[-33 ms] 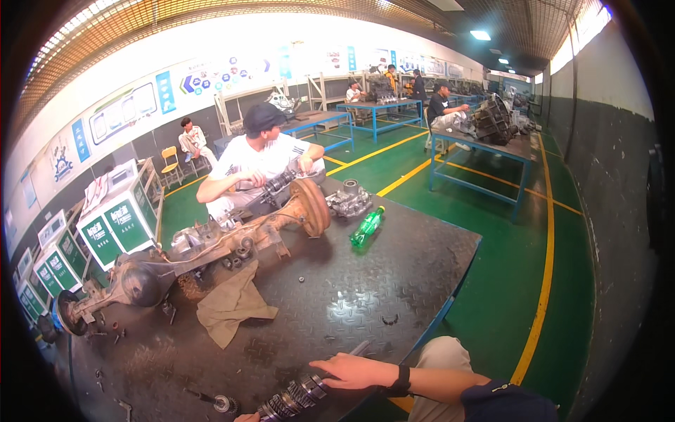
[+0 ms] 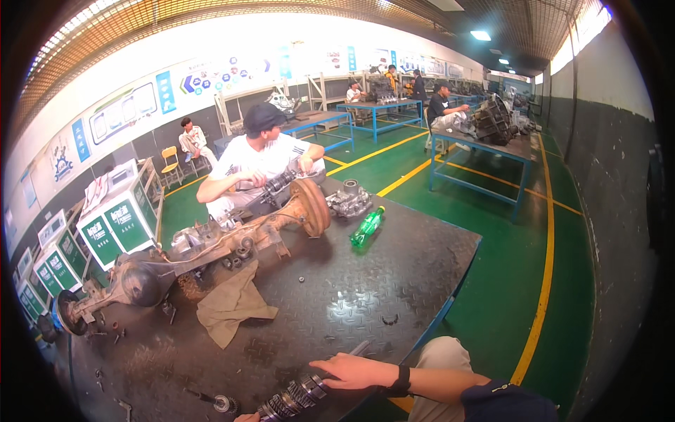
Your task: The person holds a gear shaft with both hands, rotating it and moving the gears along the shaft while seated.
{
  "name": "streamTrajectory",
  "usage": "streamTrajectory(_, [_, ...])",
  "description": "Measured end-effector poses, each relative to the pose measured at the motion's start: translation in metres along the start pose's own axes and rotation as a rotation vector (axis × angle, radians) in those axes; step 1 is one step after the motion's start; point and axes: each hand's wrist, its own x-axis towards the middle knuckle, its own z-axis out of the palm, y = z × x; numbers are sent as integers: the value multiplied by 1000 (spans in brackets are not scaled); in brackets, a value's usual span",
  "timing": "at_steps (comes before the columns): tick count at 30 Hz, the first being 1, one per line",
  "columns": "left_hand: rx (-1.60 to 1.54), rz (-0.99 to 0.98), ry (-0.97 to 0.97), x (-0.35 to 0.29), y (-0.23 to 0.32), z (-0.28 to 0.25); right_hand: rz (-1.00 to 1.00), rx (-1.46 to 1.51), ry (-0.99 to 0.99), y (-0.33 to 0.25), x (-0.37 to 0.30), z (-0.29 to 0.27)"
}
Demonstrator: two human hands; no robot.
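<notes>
Gear shaft assembly (image 2: 294, 397) of grey, ridged steel lies at about 6 o'clock in the head view, slanted from 8 toward 2 at the near side of the dark, tread-patterned metal table (image 2: 422, 260); whether it bears on the surface cannot be told. The wearer's right grip (image 2: 348, 371), a bare hand above a black wristband (image 2: 401, 380), lies over its 2 o'clock end, index finger stretched out; the undersides of the fingers are hidden, so how tightly it is closed cannot be told. Of the left grip (image 2: 247, 418), only a sliver shows by the 8 o'clock end, its state equally unclear.

The step in hand appears to be steadying or examining the assembly; turning or lifting it would call for support at both ends.

From the assembly, a small toothed metal shaft (image 2: 225, 404) lies at 9 o'clock, an olive-brown cloth (image 2: 235, 306) at 11, a small metal nut (image 2: 301, 279) at 12, and a black curved clip (image 2: 389, 321) between 1 and 2. Farther out, a rusty brown axle housing (image 2: 143, 281) spans 10 to 12, and a green plastic bottle (image 2: 367, 228) lies at 1. Beyond the axle, toward 11, a co-worker (image 2: 242, 162) in white handles another geared shaft (image 2: 280, 186).
</notes>
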Motion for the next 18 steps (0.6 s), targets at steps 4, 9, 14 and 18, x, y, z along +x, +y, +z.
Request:
streamTrajectory(4, [11,9,5,0,-2,1,16,23,4,-1,0,-1])
streamTrajectory(9, [7,33,4,1,-3,1,9,6,-23,-2,0,-4])
streamTrajectory(14, [-3,23,-11,1,-4,1,1,2,-43,-3,-4,-8])
streamTrajectory(18, [-5,15,-4,1,-4,2,-14,19,-18,-4,-2,-5])
